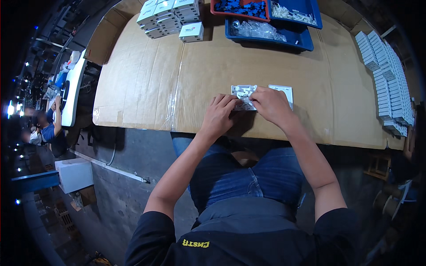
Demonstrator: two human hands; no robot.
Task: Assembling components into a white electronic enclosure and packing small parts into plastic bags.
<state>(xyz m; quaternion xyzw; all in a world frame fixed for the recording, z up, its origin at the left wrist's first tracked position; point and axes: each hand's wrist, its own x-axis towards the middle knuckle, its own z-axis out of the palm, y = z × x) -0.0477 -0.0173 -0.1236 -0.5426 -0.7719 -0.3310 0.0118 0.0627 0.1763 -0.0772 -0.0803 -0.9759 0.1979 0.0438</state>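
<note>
The fingers of the left hand (218, 116) are curled at the near left part of an open white case (235, 90); whether they grip it cannot be told. The fingers of the right hand (274, 106) are drawn together over the case's right side; any part pinched between them is hidden. The case lies flat between the two hands, with small white parts (242, 95) inside. A second white piece (286, 92), flat and rectangular, lies just to the right, partly covered by the right hand. Both rest near the front edge of a desk (142, 82) surfaced with brown cardboard, creased and taped. At the far side stand stacked white boxes (166, 15), one single box (191, 32) beside them, a red tray (242, 17) of blue parts, a blue tray (270, 43) of clear bags and another of white pieces. Rows of white cases (386, 82) are stacked at the right end. Beyond the left end, over a grey floor (133, 155), a person (54, 133) is at a white table (73, 99).
</note>
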